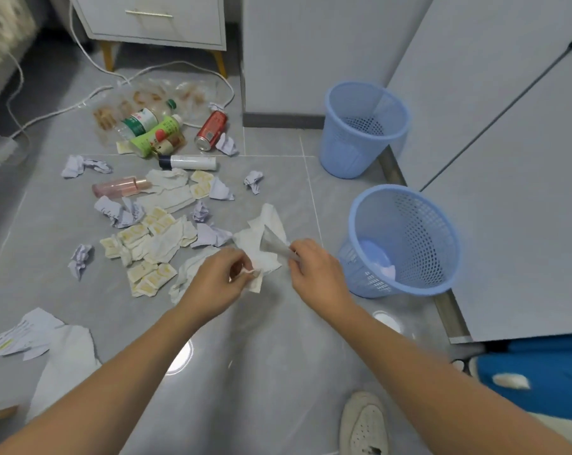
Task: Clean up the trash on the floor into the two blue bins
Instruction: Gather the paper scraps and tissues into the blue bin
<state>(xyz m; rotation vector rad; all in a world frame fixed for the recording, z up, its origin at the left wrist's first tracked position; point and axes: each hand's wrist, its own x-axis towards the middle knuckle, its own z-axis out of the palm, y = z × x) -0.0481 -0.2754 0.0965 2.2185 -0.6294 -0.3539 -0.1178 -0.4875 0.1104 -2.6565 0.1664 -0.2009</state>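
We note bare grey floor (271,339) between our arms and in the strip leading to the bins; the litter spreads to the left and ahead. On the right the room is bounded by grey cabinet fronts (494,224), both bins standing just beside their lower edge. The near blue bin (442,274) tilts toward us and holds a pale crumpled scrap at its bottom. The far blue bin (337,152) stands upright; we see no contents through its mouth. Our left hand (219,284) pinches the lower corner of a white tissue (255,247); our right hand (317,270) pinches a greyish twisted strip (274,246) lying over it. Crumpled paper (81,165), yellow packets (150,277), bottles (156,133) and a red can (211,129) lie on the floor.
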